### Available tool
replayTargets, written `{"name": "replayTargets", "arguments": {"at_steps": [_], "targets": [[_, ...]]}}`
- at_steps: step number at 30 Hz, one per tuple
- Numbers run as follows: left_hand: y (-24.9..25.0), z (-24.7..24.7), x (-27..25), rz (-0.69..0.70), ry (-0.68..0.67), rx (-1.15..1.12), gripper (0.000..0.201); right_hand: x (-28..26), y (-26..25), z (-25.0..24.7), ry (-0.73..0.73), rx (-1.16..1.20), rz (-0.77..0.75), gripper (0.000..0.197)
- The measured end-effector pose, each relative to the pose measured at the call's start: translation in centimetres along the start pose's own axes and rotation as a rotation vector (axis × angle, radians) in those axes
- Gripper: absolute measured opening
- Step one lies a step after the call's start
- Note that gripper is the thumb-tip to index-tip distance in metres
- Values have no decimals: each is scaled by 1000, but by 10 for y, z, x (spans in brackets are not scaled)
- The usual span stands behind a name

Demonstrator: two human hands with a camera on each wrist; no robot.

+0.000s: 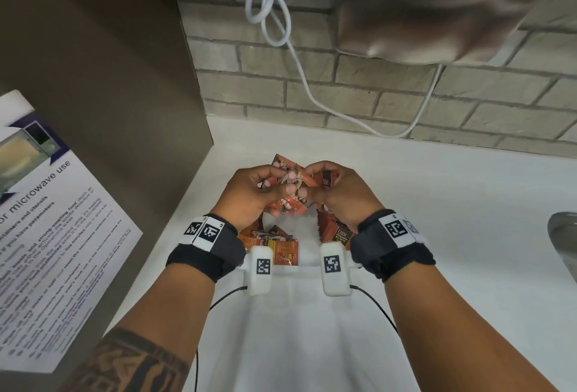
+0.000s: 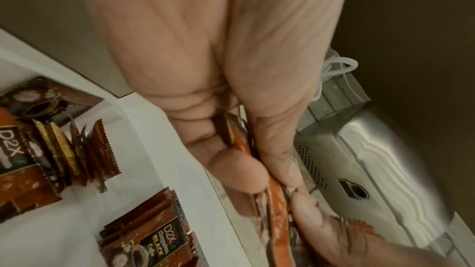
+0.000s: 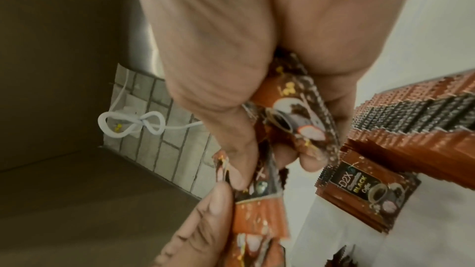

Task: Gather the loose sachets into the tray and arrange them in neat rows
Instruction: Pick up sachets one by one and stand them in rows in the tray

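— Hands? Two, raised together above the white tray (image 1: 307, 270).
— Left hand (image 1: 249, 195): grip clamped on a fanned bunch of sachets (image 1: 292, 184), thumb on top, fingers curled beneath. More than three in the bunch; exact count impossible to tell.
— Right hand (image 1: 346, 195)?
— Grip pinched on one dark-labelled sachet (image 1: 327, 180), touching the bunch's right edge.
— In the tray?
— Two groups visible from the head view: left row (image 1: 281, 249) lying overlapped under the left wrist, right row (image 1: 335, 232) standing on edge under the right wrist. Far too many to count, tightly packed in the right wrist view.
— Around?
— One white surface (image 1: 452, 220), one brick wall (image 1: 359, 101), one looped white cable (image 1: 268, 10), one steel hand dryer (image 1: 437, 10), one microwave notice (image 1: 46, 235) at left.
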State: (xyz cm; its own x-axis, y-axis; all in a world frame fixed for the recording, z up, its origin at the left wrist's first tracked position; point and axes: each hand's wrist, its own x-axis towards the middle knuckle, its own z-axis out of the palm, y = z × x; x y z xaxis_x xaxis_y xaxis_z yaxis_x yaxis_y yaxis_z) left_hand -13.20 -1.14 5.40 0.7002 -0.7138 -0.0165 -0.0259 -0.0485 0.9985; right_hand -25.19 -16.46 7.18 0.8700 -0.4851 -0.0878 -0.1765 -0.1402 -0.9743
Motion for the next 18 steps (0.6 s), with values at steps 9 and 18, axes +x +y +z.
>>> {"name": "replayTargets", "arguments": {"at_steps": [9, 18], "targets": [[-3, -3, 0, -73, -52, 0, 35, -1, 6, -3, 118, 224, 35, 28], [-4, -7, 5, -18, 46, 13, 16, 0, 0, -8, 83, 100, 16, 44]]}}
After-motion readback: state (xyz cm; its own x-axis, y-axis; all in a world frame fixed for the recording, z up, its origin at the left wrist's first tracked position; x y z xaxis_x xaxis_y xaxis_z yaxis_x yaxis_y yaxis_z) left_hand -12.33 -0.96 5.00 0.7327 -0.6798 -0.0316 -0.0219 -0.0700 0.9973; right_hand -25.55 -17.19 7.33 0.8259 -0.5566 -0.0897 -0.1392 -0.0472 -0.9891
